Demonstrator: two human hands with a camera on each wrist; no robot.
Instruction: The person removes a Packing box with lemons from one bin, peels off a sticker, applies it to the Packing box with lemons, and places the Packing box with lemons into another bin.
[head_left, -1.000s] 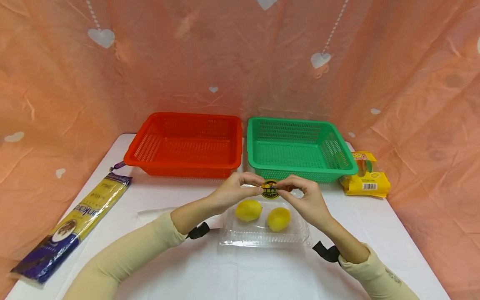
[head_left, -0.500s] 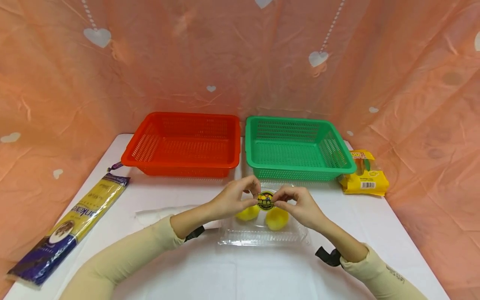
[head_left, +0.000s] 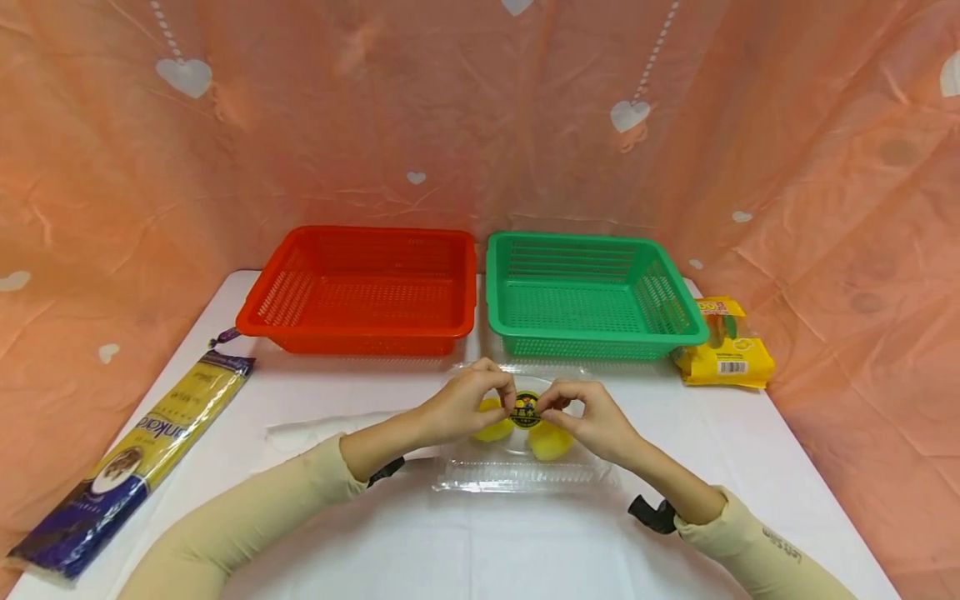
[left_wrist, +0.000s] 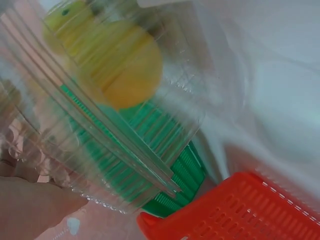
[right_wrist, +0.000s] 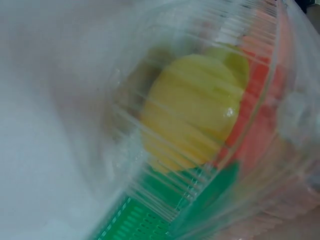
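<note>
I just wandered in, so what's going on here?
Someone's left hand and right hand pinch a round black label from its two sides. They hold it over a clear plastic box with two yellow fruits inside; whether the label touches the box is hard to tell. Behind stand a red basket and a green basket.

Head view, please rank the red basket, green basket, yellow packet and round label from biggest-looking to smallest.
1. Red basket and green basket: too alike to rank
2. Yellow packet
3. Round label, clearly smallest
</note>
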